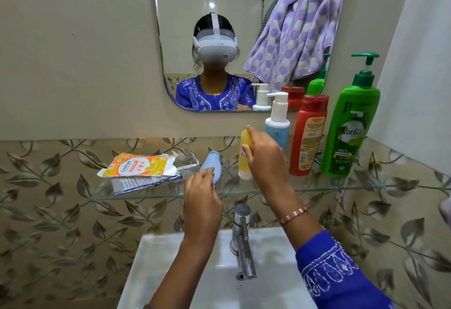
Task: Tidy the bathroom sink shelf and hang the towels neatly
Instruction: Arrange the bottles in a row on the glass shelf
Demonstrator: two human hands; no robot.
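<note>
A glass shelf [317,187] runs above the sink. My right hand [264,159] grips a yellow bottle [244,159] that stands upright on the shelf. To its left lies a light blue tube [212,162], and my left hand [202,196] holds its near end with the fingertips. An orange Centrum packet [136,165] lies over a dark printed sachet [144,183] at the shelf's left end. A purple dotted towel [296,32] hangs bunched over the mirror's top right corner.
At the shelf's right end stand a white pump bottle [278,123], a red bottle [308,135] and a green Vatika pump bottle [349,123]. Below are a chrome tap [241,235] and a white sink [170,272]. The mirror [185,28] hangs above the shelf.
</note>
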